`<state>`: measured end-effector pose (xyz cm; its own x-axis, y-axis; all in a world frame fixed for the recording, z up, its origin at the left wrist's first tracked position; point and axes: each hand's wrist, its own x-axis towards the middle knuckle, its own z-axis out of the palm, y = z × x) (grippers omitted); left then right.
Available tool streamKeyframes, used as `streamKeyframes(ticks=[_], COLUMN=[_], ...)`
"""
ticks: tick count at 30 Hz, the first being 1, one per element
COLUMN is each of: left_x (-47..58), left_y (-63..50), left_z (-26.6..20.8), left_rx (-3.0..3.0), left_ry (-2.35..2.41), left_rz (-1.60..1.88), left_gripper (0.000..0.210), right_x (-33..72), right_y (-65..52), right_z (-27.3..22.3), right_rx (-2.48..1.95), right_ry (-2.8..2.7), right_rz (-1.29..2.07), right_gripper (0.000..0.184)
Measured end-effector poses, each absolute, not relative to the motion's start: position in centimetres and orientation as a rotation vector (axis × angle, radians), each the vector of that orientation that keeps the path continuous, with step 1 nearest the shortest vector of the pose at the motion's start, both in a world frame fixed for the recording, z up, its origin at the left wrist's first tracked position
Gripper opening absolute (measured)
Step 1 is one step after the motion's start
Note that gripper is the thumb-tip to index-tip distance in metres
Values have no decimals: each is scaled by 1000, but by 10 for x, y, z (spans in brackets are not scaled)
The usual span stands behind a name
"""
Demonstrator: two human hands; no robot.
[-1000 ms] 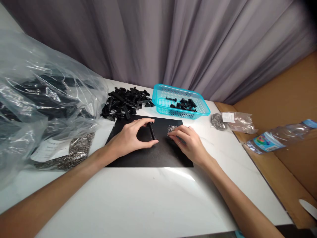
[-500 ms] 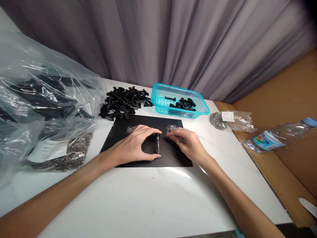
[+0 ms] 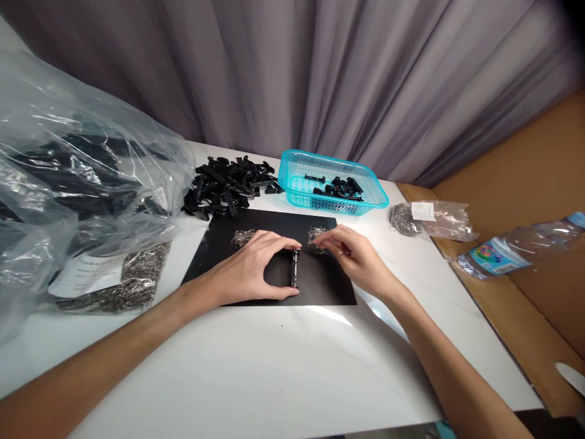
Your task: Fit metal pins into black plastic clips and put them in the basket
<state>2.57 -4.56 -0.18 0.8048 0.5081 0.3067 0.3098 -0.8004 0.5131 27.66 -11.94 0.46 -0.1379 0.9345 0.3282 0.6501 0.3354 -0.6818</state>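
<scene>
My left hand is closed on a slim black plastic part, gripping its two ends between thumb and fingers above the black mat. My right hand is pinched at the edge of the right pile of small metal pieces; whatever its fingertips hold is too small to make out. A second pile of small metal pieces lies on the mat just beyond my left hand.
Behind the mat are a heap of black plastic parts and a blue basket with several such parts. Plastic bags crowd the left. A small bag and a bottle lie on the right.
My right hand has lifted and turned slightly, its fingertips staying by the right metal pile. My left hand still grips the black part, shifted a little to the right.
</scene>
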Motion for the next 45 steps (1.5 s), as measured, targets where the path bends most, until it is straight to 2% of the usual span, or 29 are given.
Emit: streamKeyframes(ticks=[7, 12, 17, 25, 32, 45], left_x=[27, 27, 27, 27, 27, 26], left_y=[-45, -44, -44, -45, -44, -45], left_z=[-1, -3, -5, -4, -5, -4], left_rx=[2498, 2508, 2528, 2518, 2520, 2504], left_ry=[661, 663, 680, 665, 664, 680], left_rz=[595, 590, 572, 582, 585, 547], left_gripper=[67, 66, 67, 67, 66, 67], right_x=[278, 276, 273, 273, 272, 257], right_y=[-118, -117, -118, -118, -117, -120], right_z=[6, 2, 4, 3, 3, -4], right_rx=[-1431, -1419, -1423, -1462, -1445, -1425], right_ry=[-1688, -1763, -1873, -1754, -1821, -1602], right_rz=[739, 681, 667, 759, 435, 601], right_gripper=[16, 11, 23, 15, 15, 10])
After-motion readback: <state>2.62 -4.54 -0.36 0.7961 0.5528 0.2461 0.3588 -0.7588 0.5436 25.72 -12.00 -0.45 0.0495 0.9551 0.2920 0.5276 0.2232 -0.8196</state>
